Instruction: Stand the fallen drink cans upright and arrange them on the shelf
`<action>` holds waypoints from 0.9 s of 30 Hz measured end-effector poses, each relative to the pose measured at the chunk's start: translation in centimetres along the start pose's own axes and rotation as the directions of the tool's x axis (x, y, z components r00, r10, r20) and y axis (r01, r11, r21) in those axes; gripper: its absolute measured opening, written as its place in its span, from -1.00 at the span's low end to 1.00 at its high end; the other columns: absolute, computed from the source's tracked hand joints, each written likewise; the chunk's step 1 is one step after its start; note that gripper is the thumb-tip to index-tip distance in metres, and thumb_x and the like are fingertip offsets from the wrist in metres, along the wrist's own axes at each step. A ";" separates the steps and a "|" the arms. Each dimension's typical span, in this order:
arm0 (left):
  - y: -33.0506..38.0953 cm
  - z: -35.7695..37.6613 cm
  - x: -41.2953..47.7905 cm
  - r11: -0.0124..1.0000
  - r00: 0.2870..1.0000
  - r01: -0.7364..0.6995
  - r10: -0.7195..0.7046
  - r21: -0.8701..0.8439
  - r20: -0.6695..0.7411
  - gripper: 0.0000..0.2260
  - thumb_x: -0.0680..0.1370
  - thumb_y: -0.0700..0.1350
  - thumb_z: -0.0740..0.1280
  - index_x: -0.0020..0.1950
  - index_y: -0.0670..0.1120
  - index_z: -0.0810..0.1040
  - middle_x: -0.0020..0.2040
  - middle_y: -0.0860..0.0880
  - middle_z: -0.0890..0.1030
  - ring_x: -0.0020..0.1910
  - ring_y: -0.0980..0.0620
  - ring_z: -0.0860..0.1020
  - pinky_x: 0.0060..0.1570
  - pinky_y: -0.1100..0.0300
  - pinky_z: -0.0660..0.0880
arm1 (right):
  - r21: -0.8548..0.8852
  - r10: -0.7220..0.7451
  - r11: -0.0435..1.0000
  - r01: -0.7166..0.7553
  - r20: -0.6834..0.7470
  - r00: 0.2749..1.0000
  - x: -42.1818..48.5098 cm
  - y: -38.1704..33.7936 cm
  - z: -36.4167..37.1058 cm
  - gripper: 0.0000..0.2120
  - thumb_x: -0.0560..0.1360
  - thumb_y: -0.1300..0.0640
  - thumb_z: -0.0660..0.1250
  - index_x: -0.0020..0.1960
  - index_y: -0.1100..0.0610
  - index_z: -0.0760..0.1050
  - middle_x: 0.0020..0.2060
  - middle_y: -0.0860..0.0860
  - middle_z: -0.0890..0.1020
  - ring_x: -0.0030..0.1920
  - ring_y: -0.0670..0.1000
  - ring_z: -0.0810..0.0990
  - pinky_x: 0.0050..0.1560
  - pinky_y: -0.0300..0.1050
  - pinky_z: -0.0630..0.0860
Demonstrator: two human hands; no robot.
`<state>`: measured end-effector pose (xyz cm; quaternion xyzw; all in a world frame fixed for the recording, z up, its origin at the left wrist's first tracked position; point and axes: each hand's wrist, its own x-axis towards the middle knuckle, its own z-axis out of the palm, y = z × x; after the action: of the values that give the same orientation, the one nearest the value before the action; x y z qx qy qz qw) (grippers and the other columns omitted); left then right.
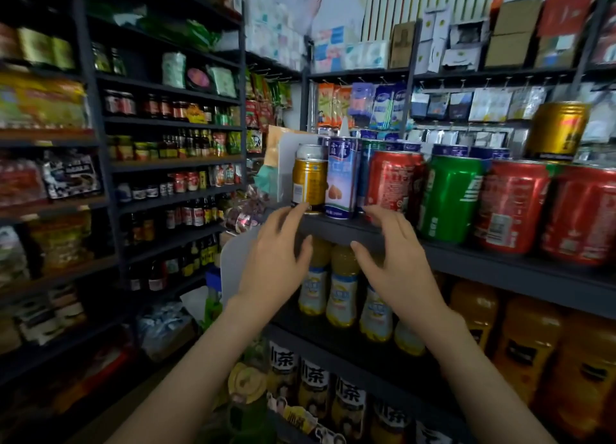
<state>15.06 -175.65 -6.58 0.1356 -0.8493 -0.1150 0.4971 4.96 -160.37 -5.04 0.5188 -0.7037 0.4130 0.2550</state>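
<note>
Drink cans (343, 177) are seen upright, long axes vertical, at frame centre on the shelf (500, 267), just above both hands. Left hand (276, 263), nearest the gold can (309, 183), and right hand (396, 267) are held released, empty.

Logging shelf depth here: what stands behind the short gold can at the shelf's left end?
Only the top of a silver-white can shows behind the gold can, with a white panel beside it. The gold can covers its body, so its label and anything further back stay hidden.
</note>
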 end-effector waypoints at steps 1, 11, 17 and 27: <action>-0.7 0.0 0.6 1.000 1.000 0.005 -0.005 -0.012 -0.010 -0.56 0.57 -0.11 0.27 0.45 -0.01 0.30 0.33 -0.08 0.40 0.25 -0.02 0.40 0.11 0.23 0.37 | 0.001 -0.003 1.000 0.003 -0.007 1.000 0.5 -0.1 0.6 -0.55 0.53 0.15 0.32 0.39 0.10 0.31 0.19 -0.09 0.39 0.26 -0.11 0.36 0.29 -0.22 0.31; -5.7 1.4 8.4 0.965 0.994 0.043 -0.014 -0.259 0.112 -0.44 0.56 -0.05 0.29 0.51 0.08 0.15 0.33 -0.09 0.38 0.28 -0.05 0.38 0.10 0.26 0.26 | 0.009 0.118 0.993 -0.119 -0.193 0.974 4.8 -2.4 6.2 -0.58 0.50 0.20 0.37 0.29 0.00 0.33 0.09 -0.20 0.38 0.16 -0.23 0.36 0.15 -0.55 0.26; -6.1 2.7 10.7 0.926 0.976 0.075 0.008 -0.369 0.217 -0.35 0.54 0.03 0.32 0.52 0.09 0.03 0.27 -0.13 0.42 0.18 -0.10 0.47 0.08 0.07 0.45 | -0.006 0.242 0.968 -0.252 -0.265 0.933 6.2 -3.9 8.8 -0.55 0.49 0.20 0.38 0.34 0.14 0.36 0.10 -0.11 0.41 0.10 -0.25 0.36 0.07 -0.64 0.20; -6.7 2.5 11.3 0.881 0.987 0.039 0.040 -0.472 0.156 -0.47 0.44 0.01 0.44 0.33 0.05 0.29 0.11 -0.06 0.50 0.04 -0.05 0.53 -0.01 0.02 0.51 | 0.121 0.380 0.925 -0.360 -0.309 0.872 7.2 -4.3 9.9 -0.59 0.52 0.12 0.34 0.34 0.08 0.36 0.17 -0.07 0.50 0.17 -0.15 0.48 0.18 -0.25 0.45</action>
<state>8.40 -185.71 -0.81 0.0002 -0.8327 -0.3296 0.4449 7.36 -173.01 -3.28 0.3062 -0.7250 0.5553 0.2689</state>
